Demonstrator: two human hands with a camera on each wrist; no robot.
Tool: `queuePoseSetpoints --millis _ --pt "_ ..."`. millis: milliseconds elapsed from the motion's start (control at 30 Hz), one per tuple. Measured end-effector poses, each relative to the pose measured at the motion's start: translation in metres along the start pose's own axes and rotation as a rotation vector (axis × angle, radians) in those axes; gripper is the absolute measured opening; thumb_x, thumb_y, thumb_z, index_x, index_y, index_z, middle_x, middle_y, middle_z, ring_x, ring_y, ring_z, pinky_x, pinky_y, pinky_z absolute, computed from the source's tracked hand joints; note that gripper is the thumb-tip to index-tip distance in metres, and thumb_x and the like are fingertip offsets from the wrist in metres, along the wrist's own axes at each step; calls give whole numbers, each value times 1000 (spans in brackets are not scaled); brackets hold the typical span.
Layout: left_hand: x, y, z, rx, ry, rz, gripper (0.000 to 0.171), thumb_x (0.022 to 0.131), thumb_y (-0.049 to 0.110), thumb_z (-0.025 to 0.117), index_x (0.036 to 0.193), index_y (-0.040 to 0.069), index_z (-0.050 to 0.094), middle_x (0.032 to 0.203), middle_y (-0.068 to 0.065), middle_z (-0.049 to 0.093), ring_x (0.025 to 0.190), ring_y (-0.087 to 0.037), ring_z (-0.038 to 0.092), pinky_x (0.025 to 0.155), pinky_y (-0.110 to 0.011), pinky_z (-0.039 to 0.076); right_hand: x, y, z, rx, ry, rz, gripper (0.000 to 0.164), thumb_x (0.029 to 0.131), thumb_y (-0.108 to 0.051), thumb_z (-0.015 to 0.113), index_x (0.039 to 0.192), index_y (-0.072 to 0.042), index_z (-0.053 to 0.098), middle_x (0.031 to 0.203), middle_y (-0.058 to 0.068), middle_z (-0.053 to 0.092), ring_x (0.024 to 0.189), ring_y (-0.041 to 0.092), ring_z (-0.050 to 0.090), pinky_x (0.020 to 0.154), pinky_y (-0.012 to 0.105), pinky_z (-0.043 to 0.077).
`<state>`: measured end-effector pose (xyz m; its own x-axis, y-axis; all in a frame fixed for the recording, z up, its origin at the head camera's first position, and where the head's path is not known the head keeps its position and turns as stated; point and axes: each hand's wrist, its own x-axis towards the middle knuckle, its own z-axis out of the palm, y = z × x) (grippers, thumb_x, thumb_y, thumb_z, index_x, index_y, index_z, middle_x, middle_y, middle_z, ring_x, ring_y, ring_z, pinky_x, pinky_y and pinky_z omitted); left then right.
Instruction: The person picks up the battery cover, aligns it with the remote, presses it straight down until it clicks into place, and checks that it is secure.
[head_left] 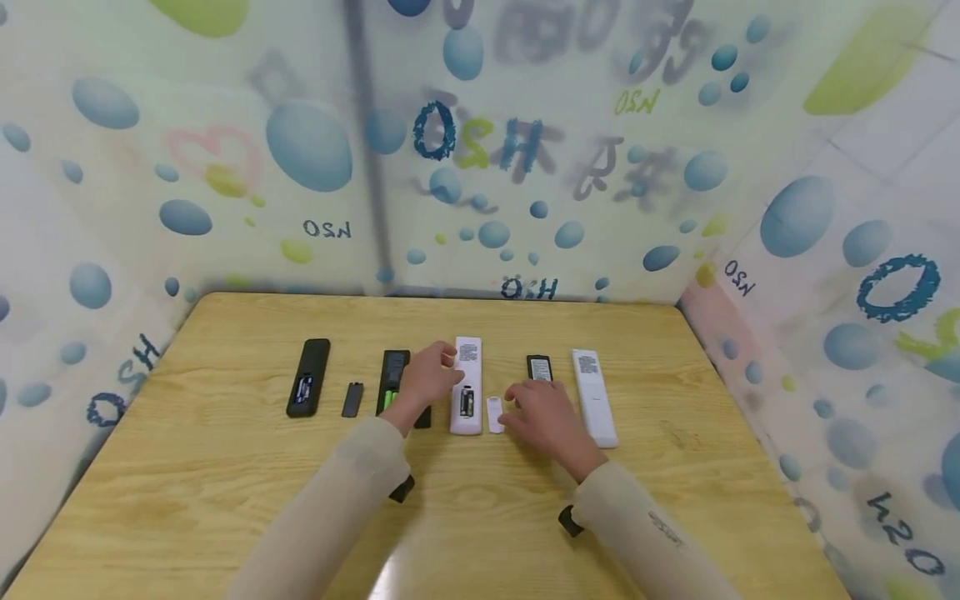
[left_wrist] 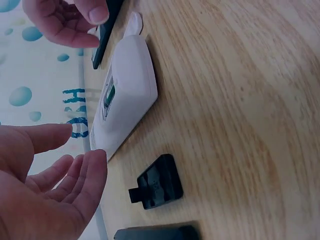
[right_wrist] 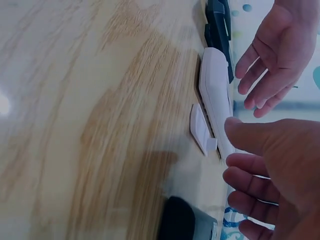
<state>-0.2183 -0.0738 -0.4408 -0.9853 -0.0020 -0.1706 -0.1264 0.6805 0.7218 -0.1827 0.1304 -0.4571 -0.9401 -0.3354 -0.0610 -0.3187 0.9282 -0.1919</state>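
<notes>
A white remote control lies face down with its battery compartment uncovered and a battery inside. Beside its upper left edge is my left hand, fingers loosely bent and nothing in them; the left wrist view also shows this hand with thumb and fingers apart. To the right of the remote lies its small white battery cover. My right hand hovers close to that cover, empty, its thumb spread from the fingers. It partly hides a small black remote.
Partly behind the left arm, a black remote holds green batteries, with a black cover alongside. Further left are another black remote and a dark cover. A second white remote lies on the right. Patterned walls enclose the wooden table.
</notes>
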Motion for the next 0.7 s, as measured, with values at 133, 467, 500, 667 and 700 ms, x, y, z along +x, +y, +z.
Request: queuePoseSetpoints --millis 133,467,500,667,700 --pt "1 -1 5 -1 -12 -28 43 90 24 68 129 10 56 119 -8 63 101 -25 60 86 -39 50 6 -4 3 -52 -32 -2 42 88 -49 68 118 -20 66 115 0 68 113 24 56 102 48 39" --pt "1 -1 21 -10 -27 -71 50 91 27 68 134 9 51 126 -13 61 105 -25 59 91 -41 51 12 -8 7 -86 -26 -31 42 87 -46 70 120 -21 67 116 3 67 112 26 56 103 51 39" --pt "1 -1 23 -14 -22 -81 52 90 27 68 135 9 50 127 -13 60 105 -25 59 92 -41 51 12 -8 7 -85 -28 -28 43 87 -46 70 121 -21 67 115 3 66 112 26 56 104 50 39" --pt "4 -1 31 59 19 -100 58 90 35 69 136 9 47 122 -12 60 96 -24 59 80 -38 52 14 -7 10 -87 -38 -43 45 85 -46 71 122 -20 67 114 3 66 109 26 56 101 50 40" --pt "4 0 32 86 30 -97 58 89 36 69 136 9 47 120 -13 61 93 -24 59 76 -38 52 15 -7 12 -91 -37 -48 45 85 -46 71 122 -20 67 113 3 66 108 26 56 100 50 41"
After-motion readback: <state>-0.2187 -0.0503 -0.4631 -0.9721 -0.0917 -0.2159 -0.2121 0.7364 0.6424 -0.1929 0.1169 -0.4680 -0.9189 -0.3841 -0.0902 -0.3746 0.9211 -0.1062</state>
